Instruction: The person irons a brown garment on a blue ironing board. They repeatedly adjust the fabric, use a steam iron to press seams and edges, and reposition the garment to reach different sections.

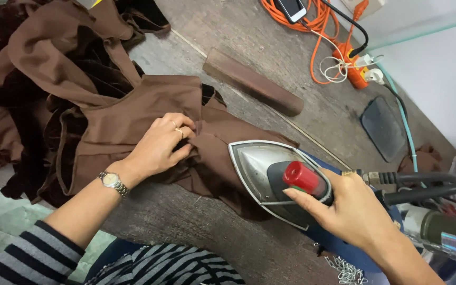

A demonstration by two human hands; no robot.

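Left hand bent at the wrist, fingers pinching a fold of brown garment on the grey tabletop, right hand in closed grip around steam iron beside it

i see a grey worn table; on it lie brown fabric, a wooden block, an orange cable.

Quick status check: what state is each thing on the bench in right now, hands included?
Left hand: fingers pinching a fold of the garment.
Right hand: gripping the iron's handle.
Iron: flat, tip on the garment's edge.
Garment: brown, bunched and creased.
Wood block: lying flat, untouched.
Orange cord: loosely coiled.
Phone: lying on the cord, screen dark.
Power strip: plugs inserted.
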